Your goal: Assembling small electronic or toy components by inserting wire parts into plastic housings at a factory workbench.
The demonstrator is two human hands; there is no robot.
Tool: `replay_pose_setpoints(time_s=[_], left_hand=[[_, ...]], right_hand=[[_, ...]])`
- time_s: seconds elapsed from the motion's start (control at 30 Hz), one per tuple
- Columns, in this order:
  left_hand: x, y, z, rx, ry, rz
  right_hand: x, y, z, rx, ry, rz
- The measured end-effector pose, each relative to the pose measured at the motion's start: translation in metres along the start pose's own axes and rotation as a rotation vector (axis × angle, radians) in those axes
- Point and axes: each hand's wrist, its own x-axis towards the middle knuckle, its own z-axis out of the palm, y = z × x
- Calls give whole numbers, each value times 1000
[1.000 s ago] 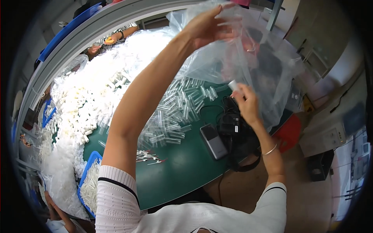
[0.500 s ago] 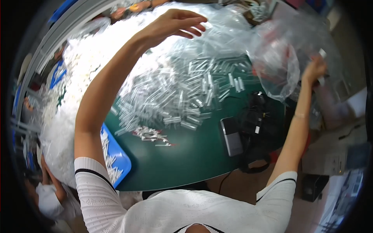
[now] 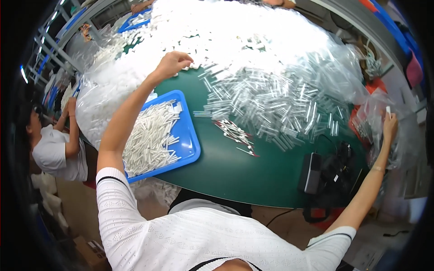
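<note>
White piece (image 3: 388, 109) (small) is in right hand (image 3: 390, 124); left hand (image 3: 172, 64) by white heap (image 3: 183, 41).

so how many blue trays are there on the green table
2: a large blue tray of white sticks at near left, and a smaller blue tray farther off at upper left. More may be hidden.

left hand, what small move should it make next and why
Probably close the left hand on one piece from the white pile: it is at the pile's near edge, though whether it grips anything is unclear. The right hand holds a white piece far off.
</note>
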Motion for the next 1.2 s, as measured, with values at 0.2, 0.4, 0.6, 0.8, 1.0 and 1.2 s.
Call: replay_pose_setpoints(time_s=[0.2,0.4,0.6,0.8,1.0,1.2], left_hand=[[35,-53,36,244,316,130],[173,-81,77,306,389,252],[219,-90,77,355,190,-264],[170,-93,57,143,-231,-298],[167,-171,-32,383,450,-139],[168,-250,-34,416,248,-672]], right_hand=[[-140,-217,-97,390,-282,-277],[-253,-261,-144,322,-479,-490],[-283,-258,-158,222,-686,-247],[-271,-269,-130,369,-694,-162],[-246,-313,-97,447,-756,-111],[-255,-329,-103,441,-845,-146]])
